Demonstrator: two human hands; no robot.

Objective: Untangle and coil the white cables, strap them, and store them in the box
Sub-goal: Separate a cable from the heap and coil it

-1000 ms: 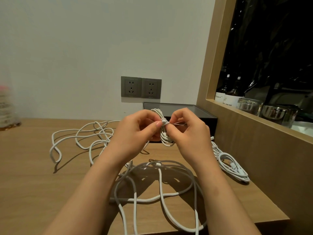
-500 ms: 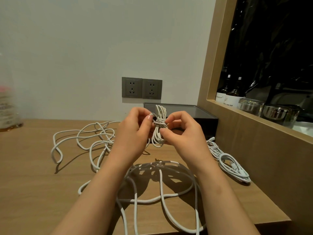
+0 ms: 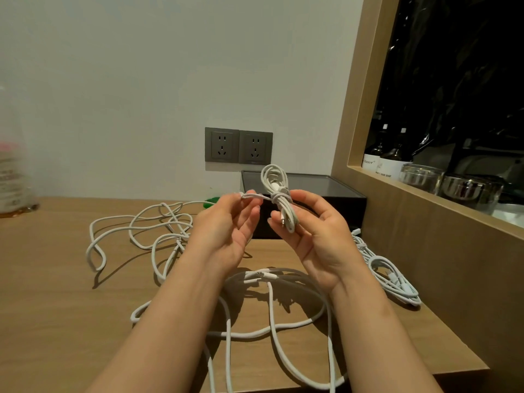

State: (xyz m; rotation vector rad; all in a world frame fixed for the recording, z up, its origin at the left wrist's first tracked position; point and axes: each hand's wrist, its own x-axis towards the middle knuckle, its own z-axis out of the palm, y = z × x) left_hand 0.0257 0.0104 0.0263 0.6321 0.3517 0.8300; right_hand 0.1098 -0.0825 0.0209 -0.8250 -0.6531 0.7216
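- Table (image 3: pixel 56 307): a light wooden top runs from the left edge of the view to a wooden partition (image 3: pixel 425 251) on the right. Its front edge shows at the lower right.
- Rear wall (image 3: pixel 141 80): plain white, with a grey double socket (image 3: pixel 238 147) just above the table line.
- Box (image 3: pixel 340 211): black and low, set in the far right corner against the wall and beside the partition.
- Coiled bundle (image 3: pixel 279 194): a white cable wound into a narrow upright hank, held in the air in front of the box.
- Right hand (image 3: pixel 317 231): palm towards the camera, thumb and fingers curled round the lower half of the bundle.
- Left hand (image 3: pixel 226 225): thumb and forefinger pinch a free strand (image 3: pixel 255 196) that runs sideways from the wrap at the bundle's waist. The other fingers are relaxed, and the hands are close but apart.
- Loose cables (image 3: pixel 147 231): a white tangle spread over the table's middle left, with wide loops (image 3: pixel 272 307) lying under the forearms and reaching the front edge.
- Finished coil (image 3: pixel 388 276): lies flat along the foot of the partition.
- Ledge: dark bottles (image 3: pixel 388 163) and glass jars (image 3: pixel 419 177) stand behind the partition's frame.
- Far left: a blurred clear bottle (image 3: pixel 14 177) stands on the table, with bare wood between it and the tangle.
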